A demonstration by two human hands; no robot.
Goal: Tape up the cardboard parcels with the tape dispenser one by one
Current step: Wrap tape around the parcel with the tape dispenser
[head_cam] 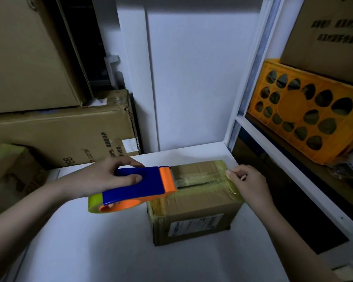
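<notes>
Head view: a white desk in a storeroom, stacked cartons at left, an orange crate on shelving at right; the parcel sits mid-desk; the left hand grips the dispenser at the parcel's top left edge; the right hand pinches the tape at its right edge.
</notes>
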